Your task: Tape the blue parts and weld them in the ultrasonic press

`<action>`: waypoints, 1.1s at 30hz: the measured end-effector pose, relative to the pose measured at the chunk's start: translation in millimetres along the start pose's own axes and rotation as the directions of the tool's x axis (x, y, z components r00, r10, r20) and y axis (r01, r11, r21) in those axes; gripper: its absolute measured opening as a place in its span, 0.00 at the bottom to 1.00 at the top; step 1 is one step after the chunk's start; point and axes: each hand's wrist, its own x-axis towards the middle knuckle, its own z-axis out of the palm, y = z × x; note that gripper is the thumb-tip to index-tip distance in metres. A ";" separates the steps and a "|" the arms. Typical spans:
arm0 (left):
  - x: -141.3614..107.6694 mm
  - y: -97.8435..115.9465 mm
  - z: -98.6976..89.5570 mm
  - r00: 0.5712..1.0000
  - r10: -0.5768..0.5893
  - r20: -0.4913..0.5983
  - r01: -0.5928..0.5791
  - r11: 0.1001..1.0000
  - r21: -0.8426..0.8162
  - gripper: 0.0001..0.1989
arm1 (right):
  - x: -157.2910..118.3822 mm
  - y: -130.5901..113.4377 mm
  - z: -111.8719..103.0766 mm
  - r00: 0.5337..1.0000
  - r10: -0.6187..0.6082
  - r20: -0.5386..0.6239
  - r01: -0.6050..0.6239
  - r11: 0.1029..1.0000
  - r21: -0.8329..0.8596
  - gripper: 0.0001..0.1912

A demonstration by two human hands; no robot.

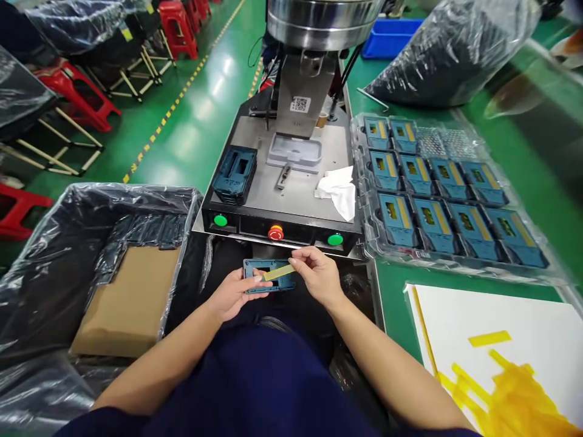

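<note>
My left hand (237, 293) grips a dark blue plastic housing (279, 264) by its left end, thumb on top and fingers beneath. The housing has a rectangular opening and lies roughly level above my lap. Between the thumb and fingertips of my right hand (317, 273) is the right end of a yellow adhesive strip (279, 272). This strip slants across the housing, its left end close to my left thumb; whether it touches the surface I cannot tell.
Ahead stands a press (310, 91) with buttons, a stack of housings (235, 173) and a white cloth (339, 189). A clear tray (373, 243) of housings lies right, above a white board (542, 309) with yellow strips. A lined bin (136, 193) with cardboard (132, 297) stands left.
</note>
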 end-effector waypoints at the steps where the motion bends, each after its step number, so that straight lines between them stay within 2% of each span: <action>1: 0.8 -1.2 2.2 1.000 0.001 -0.004 -0.001 1.000 0.001 0.14 | -2.3 1.0 3.5 1.000 -0.011 -0.011 0.011 1.000 -0.012 0.07; 5: 6.0 -5.5 10.3 1.000 0.001 -0.017 0.000 0.998 0.056 0.15 | -9.6 2.4 11.5 0.997 -0.062 -0.051 0.060 0.997 -0.046 0.05; 8: 9.5 -5.4 13.6 0.998 0.017 -0.054 -0.013 0.996 0.086 0.16 | -10.0 3.3 8.0 0.992 -0.126 -0.028 0.124 0.990 -0.069 0.05; 11: 11.0 -1.6 14.2 0.991 0.028 -0.127 -0.019 0.997 0.077 0.17 | -6.9 4.0 -2.5 0.962 -0.249 0.108 0.259 0.961 -0.093 0.07; 14: 11.0 2.5 12.9 0.988 0.028 -0.154 -0.018 0.998 0.064 0.17 | -3.7 4.5 -11.8 0.897 -0.363 0.252 0.405 0.903 -0.141 0.08; 17: 11.5 3.9 11.3 0.988 0.016 -0.154 -0.009 0.999 0.049 0.16 | -2.6 5.6 -14.4 0.856 -0.418 0.303 0.487 0.849 -0.206 0.08; 25: 15.0 3.9 8.5 0.977 0.055 -0.205 -0.065 0.997 -0.045 0.20 | -7.8 5.6 -10.2 0.803 -0.499 0.325 0.573 0.796 -0.192 0.08; 28: 12.8 4.7 10.7 0.986 0.063 -0.157 -0.072 0.996 -0.052 0.21 | -10.3 4.6 -7.5 0.773 -0.528 0.351 0.613 0.764 -0.200 0.08; 33: 9.8 4.0 15.9 0.992 0.056 -0.109 -0.062 0.997 -0.054 0.21 | -13.2 2.2 -2.5 0.758 -0.533 0.376 0.636 0.732 -0.244 0.08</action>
